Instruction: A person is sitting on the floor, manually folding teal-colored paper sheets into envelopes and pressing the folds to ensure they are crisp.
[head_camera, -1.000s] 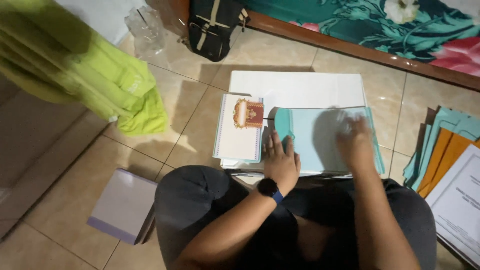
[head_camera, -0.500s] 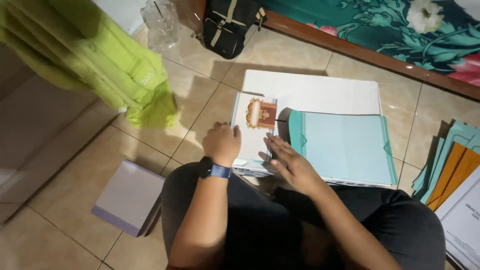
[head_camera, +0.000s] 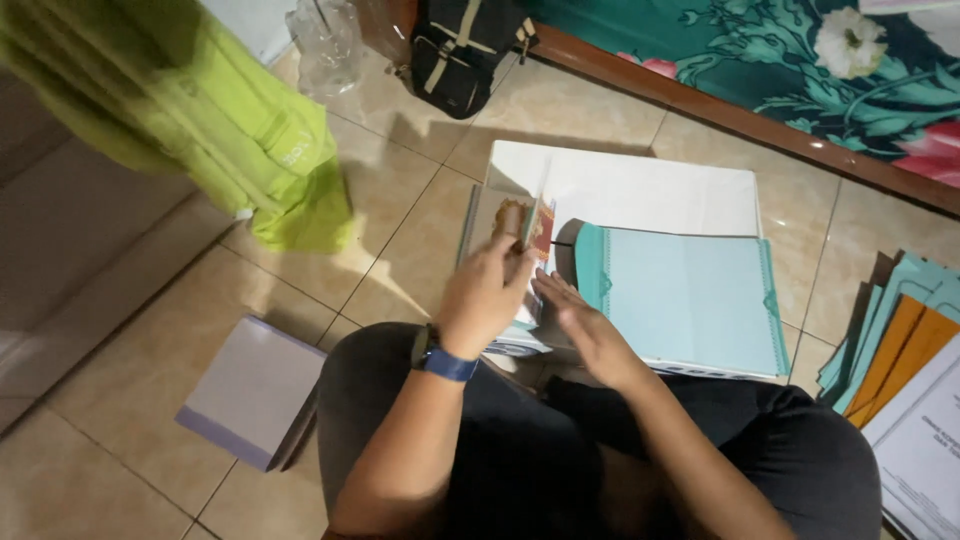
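Place: a home, likely a bedroom.
Floor: beige tiled floor (head_camera: 120, 330), papers spread directly on it.
Bed: floral teal bedding (head_camera: 760, 60) above a wooden frame (head_camera: 700, 100) along the floor's far edge.
Belongings: black bag (head_camera: 462, 50), green cloth (head_camera: 200, 120).

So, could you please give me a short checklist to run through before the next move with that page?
1. Left hand has the lifted page in its grip: ok.
2. Right hand rests flat on the stack by the teal folder: ok.
3. Page lifted singly: cannot tell.
4. White sheet beneath lies flat: ok.
5. Side pile of folders apart from both hands: ok.
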